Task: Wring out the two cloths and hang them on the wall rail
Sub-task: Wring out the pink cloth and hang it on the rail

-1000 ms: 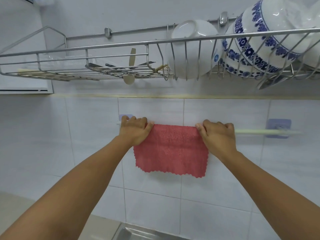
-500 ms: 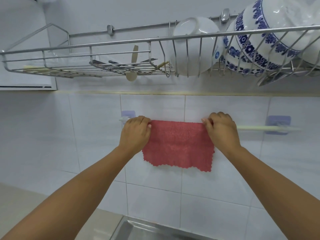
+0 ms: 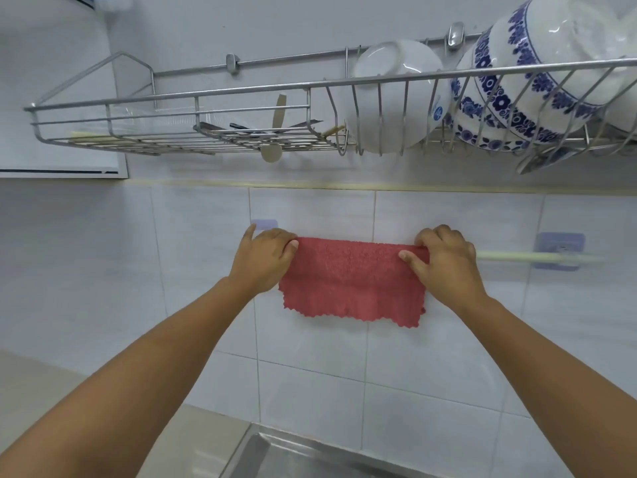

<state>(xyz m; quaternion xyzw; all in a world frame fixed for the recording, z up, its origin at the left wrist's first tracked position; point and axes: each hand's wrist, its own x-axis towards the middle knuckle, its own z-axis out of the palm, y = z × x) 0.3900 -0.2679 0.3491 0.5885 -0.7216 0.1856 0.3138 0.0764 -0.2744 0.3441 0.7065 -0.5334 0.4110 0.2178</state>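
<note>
A red cloth (image 3: 351, 281) with a zigzag hem hangs folded over the pale wall rail (image 3: 510, 257), spread flat against the white tiles. My left hand (image 3: 263, 260) pinches its upper left corner at the rail. My right hand (image 3: 444, 267) grips its upper right corner, thumb pressed on the front of the cloth. The rail shows only to the right of my right hand, running to a lilac bracket (image 3: 558, 248); another bracket (image 3: 264, 224) peeks out above my left hand. No second cloth is in view.
A steel wire dish rack (image 3: 206, 94) hangs overhead, holding utensils, a white bowl (image 3: 396, 98) and blue-patterned bowls (image 3: 524, 84). A steel sink (image 3: 293, 457) edge lies below, with beige counter (image 3: 34, 391) at the left.
Both hands have drawn the cloth's top corners a little further apart along the rail, and the right thumb now presses on the cloth's front. The view has tilted slightly.
</note>
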